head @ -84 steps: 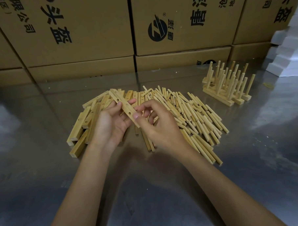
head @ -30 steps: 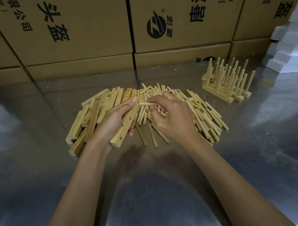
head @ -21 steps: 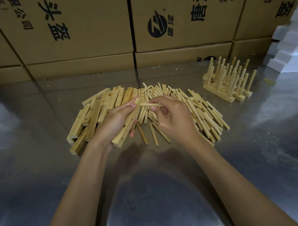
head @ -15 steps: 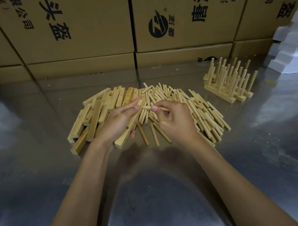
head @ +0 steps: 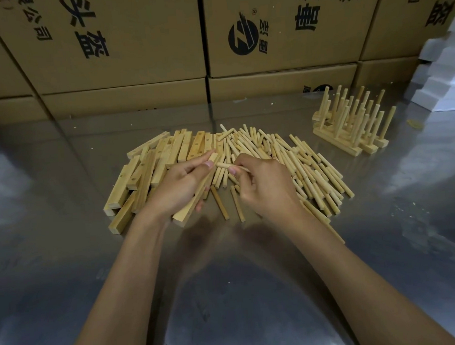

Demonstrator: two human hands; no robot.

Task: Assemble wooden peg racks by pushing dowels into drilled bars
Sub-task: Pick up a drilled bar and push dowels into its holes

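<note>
Pale wood: a short round dowel (head: 223,165), pinched by the right hand (head: 263,186), has been brought toward 9 o'clock against the long drilled bar (head: 196,197) gripped by the left hand (head: 180,186) above the steel desk (head: 68,252), ready for pushing in.

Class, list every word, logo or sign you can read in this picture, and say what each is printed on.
"头盔" and "公司": printed vertically on the left cardboard box.
"®": beside a round black logo on the centre cardboard box. The small characters next to the logo are too blurred to read, and the large ones are cut off by the top edge.
"盔": on the right cardboard box. The rest of its print is cut off.
</note>
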